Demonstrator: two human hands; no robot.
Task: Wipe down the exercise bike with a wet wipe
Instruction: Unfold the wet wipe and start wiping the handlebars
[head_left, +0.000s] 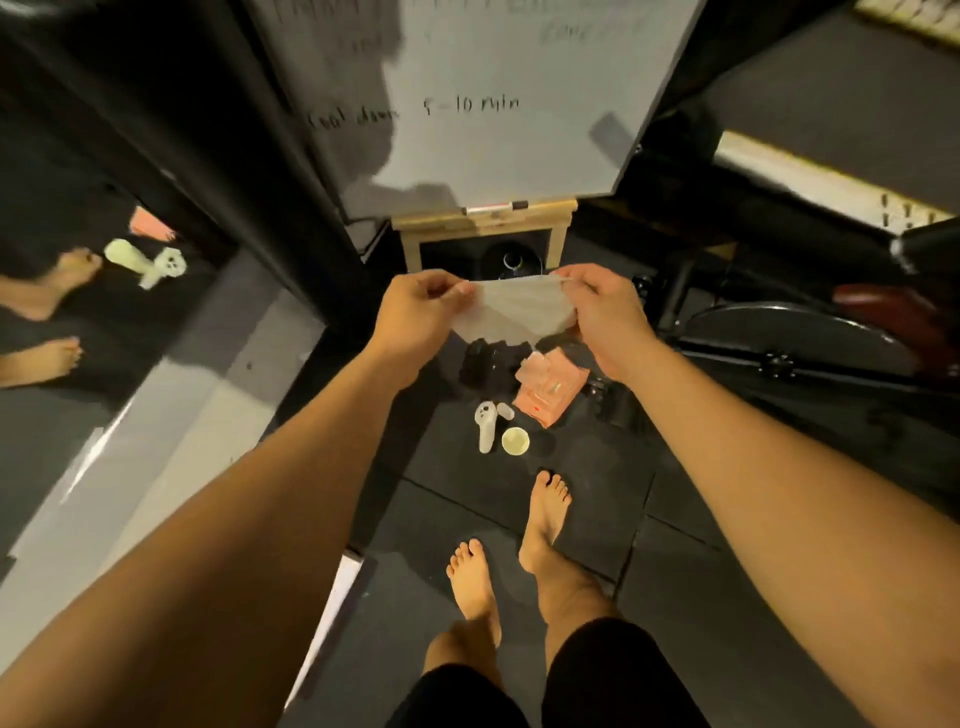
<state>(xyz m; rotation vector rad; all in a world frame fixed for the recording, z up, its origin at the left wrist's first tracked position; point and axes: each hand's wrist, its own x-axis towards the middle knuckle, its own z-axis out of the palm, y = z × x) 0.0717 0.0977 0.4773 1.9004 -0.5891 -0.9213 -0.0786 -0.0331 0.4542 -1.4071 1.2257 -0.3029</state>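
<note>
The black metal exercise bike (789, 335) lies just right of the right hand (605, 317). That hand and the left hand (415, 312) each pinch a top corner of a thin translucent white wet wipe (519, 312), stretched between them above an orange plastic wipe packet (551, 396).

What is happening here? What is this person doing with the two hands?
A person stands barefoot and holds a wet wipe spread out between both hands. The left hand pinches one top corner and the right hand pinches the other. The orange wipe pack lies on the floor below, near a white controller. The exercise bike stands to the right, and the wipe does not touch it yet. A whiteboard stands ahead.
</note>
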